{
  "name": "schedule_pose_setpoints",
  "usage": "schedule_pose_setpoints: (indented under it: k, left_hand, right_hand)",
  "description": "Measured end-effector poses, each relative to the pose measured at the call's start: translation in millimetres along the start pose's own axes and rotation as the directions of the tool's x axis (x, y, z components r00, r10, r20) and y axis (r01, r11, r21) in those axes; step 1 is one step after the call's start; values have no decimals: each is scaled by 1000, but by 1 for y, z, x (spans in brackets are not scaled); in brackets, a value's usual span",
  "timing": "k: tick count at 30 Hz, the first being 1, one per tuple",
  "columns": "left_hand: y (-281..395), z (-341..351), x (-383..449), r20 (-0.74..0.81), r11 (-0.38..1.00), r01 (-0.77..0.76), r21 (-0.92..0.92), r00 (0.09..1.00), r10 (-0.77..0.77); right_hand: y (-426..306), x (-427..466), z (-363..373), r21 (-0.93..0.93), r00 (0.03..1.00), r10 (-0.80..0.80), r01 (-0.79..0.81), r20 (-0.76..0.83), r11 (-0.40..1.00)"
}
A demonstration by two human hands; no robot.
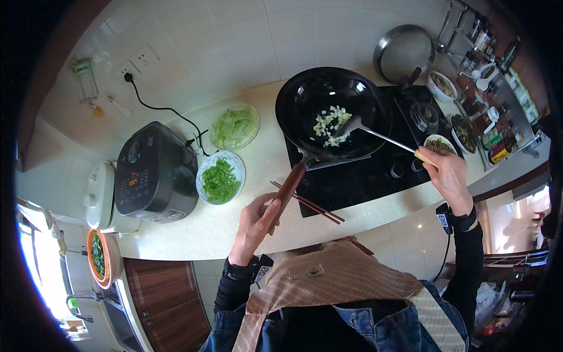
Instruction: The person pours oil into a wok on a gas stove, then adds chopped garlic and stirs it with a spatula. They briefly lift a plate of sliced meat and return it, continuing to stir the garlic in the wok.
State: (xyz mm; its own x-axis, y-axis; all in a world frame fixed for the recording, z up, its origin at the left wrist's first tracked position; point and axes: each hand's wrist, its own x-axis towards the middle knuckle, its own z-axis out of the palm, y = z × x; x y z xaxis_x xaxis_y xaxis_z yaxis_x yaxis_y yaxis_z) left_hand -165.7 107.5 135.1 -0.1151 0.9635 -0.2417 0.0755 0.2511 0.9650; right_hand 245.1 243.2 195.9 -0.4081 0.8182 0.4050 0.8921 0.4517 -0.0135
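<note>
My left hand (257, 222) grips the wooden handle of a black wok (303, 105), which sits over the left burner of the black gas hob (347, 185). In my right hand (446, 174) is a metal spatula (380, 135), held by its pale wooden grip. The spatula's blade rests in the wok against chopped white and pale green pieces (327, 123), perhaps garlic or scallion. A pair of chopsticks (319, 210) lies under the wok handle, partly across the hob's front edge.
Left of the wok stand a plate of pale green shreds (235, 127), a plate of chopped greens (221, 180) and a dark rice cooker (154, 176). Bowls of food (464, 134) and a seasoning rack (497, 119) line the right side. A steel lid (403, 53) leans on the wall.
</note>
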Motion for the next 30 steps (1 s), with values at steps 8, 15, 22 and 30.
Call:
schedule_pose_setpoints:
  k: [8,15,22,30]
  left_hand:
    - [5,7,-4,-30,999,-3,-34,1000,2]
    - [0,10,-12,-92,995,-50,-83,995,43]
    - [-18,14,-26,-192,976,-64,-207,981,23]
    - [-29,30,-16,-219,914,-85,-397,976,-4]
  right_hand:
    - [9,2,19,109,984,176,-178,34,978]
    - [14,16,49,159,997,63,-55,-47,986]
    - [17,18,41,89,1000,-14,13,4,996]
    - [17,8,23,231,983,77,-36,-167,972]
